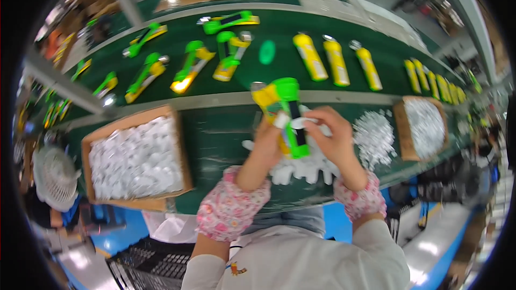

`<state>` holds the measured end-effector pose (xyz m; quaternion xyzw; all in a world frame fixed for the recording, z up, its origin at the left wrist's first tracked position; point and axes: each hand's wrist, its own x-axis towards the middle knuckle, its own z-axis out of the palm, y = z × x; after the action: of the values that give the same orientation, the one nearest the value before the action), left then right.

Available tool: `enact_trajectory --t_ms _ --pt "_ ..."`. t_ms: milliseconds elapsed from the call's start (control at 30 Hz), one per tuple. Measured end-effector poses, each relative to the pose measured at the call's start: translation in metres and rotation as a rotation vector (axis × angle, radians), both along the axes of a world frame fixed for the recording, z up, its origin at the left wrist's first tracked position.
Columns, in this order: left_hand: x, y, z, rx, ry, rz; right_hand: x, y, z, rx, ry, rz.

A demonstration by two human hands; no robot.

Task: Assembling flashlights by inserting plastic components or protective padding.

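My left hand [267,142] is closed around a yellow-and-green lamp-like device [293,104] with a long dark panel and a silvery round end, tilted above the near bench. Between the fingertips of my right hand [334,133] is a small white piece [298,123], pinched right at the dark panel. Something white also shows at my left thumb; whether it is a piece or a finger cover I cannot tell. Beneath both hands lies a loose spread of white pieces [306,169], partly hidden by the hands and device.
An open cardboard box [185,156] of white pieces stands left; a smaller one [403,134] is right, beside a white heap [373,137]. Beyond a grey rail [215,99], the green belt [269,83] carries similar green-and-yellow devices [191,67], one glowing, and yellow ones [337,62].
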<state>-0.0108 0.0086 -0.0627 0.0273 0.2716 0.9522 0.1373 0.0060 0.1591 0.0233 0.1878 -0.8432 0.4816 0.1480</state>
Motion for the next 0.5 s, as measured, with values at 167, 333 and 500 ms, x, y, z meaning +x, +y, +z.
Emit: enact_trajectory --t_ms 167,333,500 --pt "0.004 0.003 0.024 0.155 -0.007 -0.127 0.008 0.021 -0.004 0.128 -0.011 -0.024" --pt "0.012 0.007 0.017 0.225 0.011 -0.217 0.015 0.028 0.014 0.183 0.15 -0.15" --pt "0.018 0.008 0.014 0.083 0.228 -0.234 0.018 0.0 0.02 -0.095 -0.09 0.075"
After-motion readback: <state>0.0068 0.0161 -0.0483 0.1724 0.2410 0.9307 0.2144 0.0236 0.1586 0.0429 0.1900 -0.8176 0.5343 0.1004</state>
